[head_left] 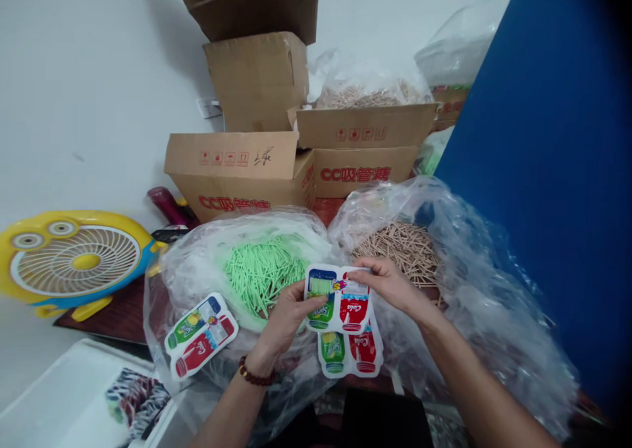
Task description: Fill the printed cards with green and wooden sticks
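Observation:
My left hand (286, 316) pinches the left side of a white double-bottle-shaped candy pack (355, 311), thumb on its green Sprite half. Thin green sticks show in that half's window. My right hand (390, 283) is closed on the pack's upper right, its fingers over the top of the red Cola half; whether sticks are under them I cannot tell. Just below, partly covered, lies a second pack (334, 352) of the same print. A third pack (201, 335) rests tilted on the plastic to the left. Behind my hands are green candy sticks (261, 270) and brown candy sticks (402, 247) in open clear bags.
Cardboard boxes (365, 162) with red print stand at the back, some stacked. A yellow and blue fan (83, 260) is at the left, near a dark red bottle (168, 204). A white bin (54, 395) holds patterned wrappers at lower left. A blue panel (553, 172) borders the right.

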Available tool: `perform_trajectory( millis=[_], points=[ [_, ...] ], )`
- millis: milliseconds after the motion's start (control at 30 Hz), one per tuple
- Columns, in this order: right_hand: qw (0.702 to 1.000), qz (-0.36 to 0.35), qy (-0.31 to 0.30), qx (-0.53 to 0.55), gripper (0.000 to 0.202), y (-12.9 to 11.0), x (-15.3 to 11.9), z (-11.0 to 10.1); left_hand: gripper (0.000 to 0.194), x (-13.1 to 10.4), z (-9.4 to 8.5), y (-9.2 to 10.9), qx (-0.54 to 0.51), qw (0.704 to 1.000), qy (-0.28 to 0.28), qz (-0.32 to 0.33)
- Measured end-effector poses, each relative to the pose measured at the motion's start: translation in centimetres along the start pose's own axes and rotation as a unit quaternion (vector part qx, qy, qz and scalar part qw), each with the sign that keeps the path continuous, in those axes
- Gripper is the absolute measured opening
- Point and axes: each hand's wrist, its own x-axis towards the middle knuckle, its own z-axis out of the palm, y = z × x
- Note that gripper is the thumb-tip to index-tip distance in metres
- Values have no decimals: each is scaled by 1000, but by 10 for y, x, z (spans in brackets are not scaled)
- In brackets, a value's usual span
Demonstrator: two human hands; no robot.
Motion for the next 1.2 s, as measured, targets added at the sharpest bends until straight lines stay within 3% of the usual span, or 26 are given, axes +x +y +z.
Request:
perform_trajectory(
  millis=[367,600,867,1200],
  points=[
    [999,-7,23,-27,26,12,-10,-8,23,1,12,-16,-16,999,20,-24],
    [999,-18,30,-26,25,13,-16,-11,27,-3,18,-10,-27,999,-3,-38],
    [1000,9,23,-13,24,13,-27,4,38,2,34,-19,25,999,26,24],
    [998,-6,36,-44,24,21,-31,19,18,-9,33,-26,115,993,35,6]
  ],
)
